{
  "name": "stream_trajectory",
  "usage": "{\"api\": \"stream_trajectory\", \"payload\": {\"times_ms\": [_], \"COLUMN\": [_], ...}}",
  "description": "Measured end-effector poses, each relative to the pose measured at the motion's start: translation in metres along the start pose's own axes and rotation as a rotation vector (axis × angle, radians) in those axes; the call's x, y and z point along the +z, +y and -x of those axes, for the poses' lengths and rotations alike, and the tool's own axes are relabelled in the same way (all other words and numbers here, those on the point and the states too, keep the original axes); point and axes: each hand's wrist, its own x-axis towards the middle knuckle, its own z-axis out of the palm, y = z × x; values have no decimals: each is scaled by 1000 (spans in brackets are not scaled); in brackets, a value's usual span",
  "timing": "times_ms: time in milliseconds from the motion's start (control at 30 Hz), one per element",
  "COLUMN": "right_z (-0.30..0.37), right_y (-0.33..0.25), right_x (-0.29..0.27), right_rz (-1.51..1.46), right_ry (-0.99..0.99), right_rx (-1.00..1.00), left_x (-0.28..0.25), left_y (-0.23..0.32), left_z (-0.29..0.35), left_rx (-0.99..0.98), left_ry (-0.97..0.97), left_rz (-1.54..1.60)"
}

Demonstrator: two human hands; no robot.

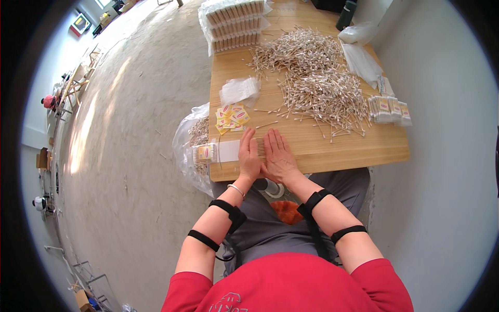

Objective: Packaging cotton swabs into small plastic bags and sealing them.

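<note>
A neat row of cotton swabs (261, 147) lies on the table between my two hands. My left hand (250, 156) stands on its edge at the row's left side, fingers stretched out. On the other side my right hand (280, 156) rests with its fingers extended, nearly flat, its inner edge beside the swabs. The two thumbs come close together at the near side. A white strip (228, 151) sits left of my left hand. Past it, a clear packet of swabs with a yellow label (205, 153) lies at the table's left edge.
Loose cotton swabs (325, 99) are heaped across the table (343, 153). Yellow cards (232, 118) and clear bags (239, 91) lie at left; stacked swab packs (234, 26) stand farther back. Filled packets (389, 110), plastic bags (362, 63) and a dark bottle (346, 15) line the right side.
</note>
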Motion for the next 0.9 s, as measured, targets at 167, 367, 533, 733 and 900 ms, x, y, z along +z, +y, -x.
{"api": "stream_trajectory", "payload": {"times_ms": [167, 367, 533, 733, 900], "right_z": [1, 2, 2, 2, 2], "right_y": [2, 2, 2, 3, 3], "right_x": [-4, 0, 0, 1, 1], "right_rz": [40, -10, 8, 14, 1], "right_ry": [-71, 26, 17, 23, 38], "right_rx": [14, -16, -15, -13, -28], "left_x": [-26, -34, -33, -33, -31], "left_y": [23, 31, 28, 25, 27], "left_z": [37, 55, 52, 51, 50], "left_rx": [417, 383, 403, 409, 399], "left_ry": [-198, -316, -338, -365, -355], "left_rz": [-822, -934, -997, -983, -994]}}
